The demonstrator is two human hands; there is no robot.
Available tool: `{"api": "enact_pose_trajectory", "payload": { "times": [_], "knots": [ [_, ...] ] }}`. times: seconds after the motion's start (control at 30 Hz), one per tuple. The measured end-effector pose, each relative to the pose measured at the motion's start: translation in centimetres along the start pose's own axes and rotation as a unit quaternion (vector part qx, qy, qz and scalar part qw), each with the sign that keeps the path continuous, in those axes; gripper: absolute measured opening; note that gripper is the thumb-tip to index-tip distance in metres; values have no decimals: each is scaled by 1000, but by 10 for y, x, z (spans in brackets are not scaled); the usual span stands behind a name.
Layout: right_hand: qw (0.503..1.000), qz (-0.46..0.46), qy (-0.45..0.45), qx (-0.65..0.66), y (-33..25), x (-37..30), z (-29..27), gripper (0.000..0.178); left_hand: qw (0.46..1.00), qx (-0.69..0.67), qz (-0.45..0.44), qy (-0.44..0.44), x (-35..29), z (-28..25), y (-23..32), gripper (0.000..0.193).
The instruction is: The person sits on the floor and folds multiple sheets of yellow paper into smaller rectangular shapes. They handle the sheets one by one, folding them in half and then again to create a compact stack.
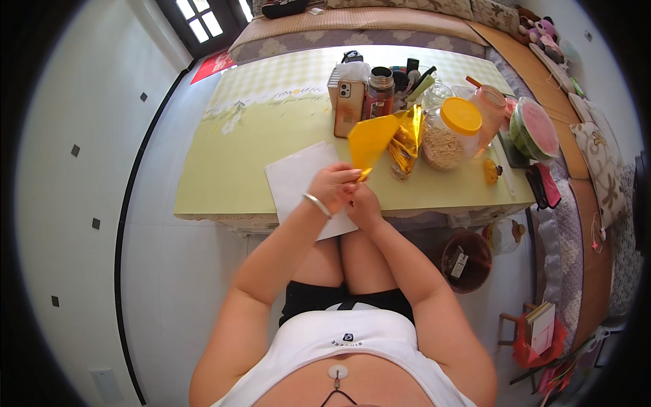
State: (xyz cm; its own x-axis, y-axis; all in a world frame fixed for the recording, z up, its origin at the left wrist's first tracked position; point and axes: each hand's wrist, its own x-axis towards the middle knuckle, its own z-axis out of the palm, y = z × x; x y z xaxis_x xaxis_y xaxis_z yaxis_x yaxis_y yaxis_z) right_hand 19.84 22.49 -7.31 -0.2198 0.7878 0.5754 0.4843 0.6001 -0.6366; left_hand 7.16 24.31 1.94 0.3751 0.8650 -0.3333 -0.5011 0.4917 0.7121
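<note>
My left hand (pixel 332 187), with a silver bangle at its wrist, pinches the narrow lower end of a gold foil sheet (pixel 371 141). The sheet fans upward and to the right from the fingers. Close against it, my right hand (pixel 365 207) is closed near the same end; its fingertips are partly hidden behind the left hand. Beneath both hands lies a white paper sheet (pixel 291 178), reaching past the table's near edge. Just right of the foil sheet rests a crumpled gold foil bundle (pixel 405 150).
On the yellow-green table (pixel 230 176) stand a propped phone (pixel 349 108), a dark bottle (pixel 380 93), a yellow-lidded jar of grain-like bits (pixel 444 148), a pink pitcher (pixel 488 108) and a cut watermelon (pixel 536 129). A brown bin (pixel 468 261) sits on the floor at right.
</note>
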Motion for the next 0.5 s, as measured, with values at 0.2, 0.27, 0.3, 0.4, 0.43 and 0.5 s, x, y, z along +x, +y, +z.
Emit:
{"api": "enact_pose_trajectory", "payload": {
  "times": [0.2,0.27,0.3,0.4,0.43,0.5],
  "knots": [
    [991,69,-23,114,87,-38,43,34,994,-36,-87,51,74,76,-41,7],
    [995,63,-46,65,87,-39,44,34,993,-30,-74,81,91,85,-41,8],
    [995,58,-58,56,76,-35,45,35,994,-15,-50,100,96,83,-39,9],
    [996,50,-61,44,51,-27,37,36,991,11,-23,134,113,83,-34,11],
    [997,45,-60,12,53,-27,33,37,989,24,-34,141,117,89,-34,11],
    [998,28,-49,-24,56,-28,31,39,987,52,-32,146,118,94,-35,14]
  ]
}}
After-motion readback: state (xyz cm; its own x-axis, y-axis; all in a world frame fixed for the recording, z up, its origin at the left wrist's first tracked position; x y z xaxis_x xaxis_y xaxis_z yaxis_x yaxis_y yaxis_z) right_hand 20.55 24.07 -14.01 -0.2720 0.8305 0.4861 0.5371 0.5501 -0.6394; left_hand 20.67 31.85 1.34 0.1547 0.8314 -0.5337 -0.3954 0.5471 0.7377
